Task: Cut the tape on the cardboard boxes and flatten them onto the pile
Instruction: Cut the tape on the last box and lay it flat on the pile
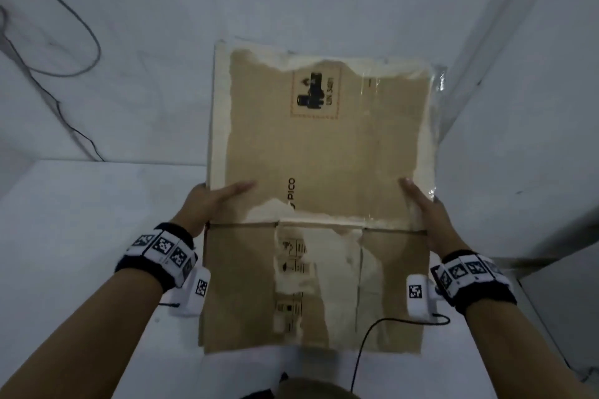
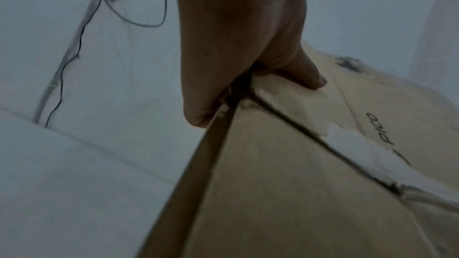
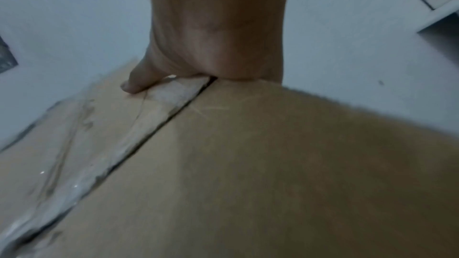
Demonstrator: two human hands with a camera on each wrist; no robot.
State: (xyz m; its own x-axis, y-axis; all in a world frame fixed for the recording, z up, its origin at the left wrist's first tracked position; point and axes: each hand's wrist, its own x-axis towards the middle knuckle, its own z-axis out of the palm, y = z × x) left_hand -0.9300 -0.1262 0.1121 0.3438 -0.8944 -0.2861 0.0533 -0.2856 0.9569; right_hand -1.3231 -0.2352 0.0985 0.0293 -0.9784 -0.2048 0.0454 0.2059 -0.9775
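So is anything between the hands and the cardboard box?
No. Both hands already grip the flattened cardboard box: left hand at its left edge, right hand at its right. No pile is in view.

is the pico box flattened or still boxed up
Flattened: the cardboard box shows as thin, flat layered panels, its left edge pinched by the left hand, its right edge by the right hand.

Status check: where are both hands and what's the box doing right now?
Left hand grips flattened box at its left edge, thumb on top. Right hand grips the right edge. Loose tape hangs off far corner. Nothing blocking.
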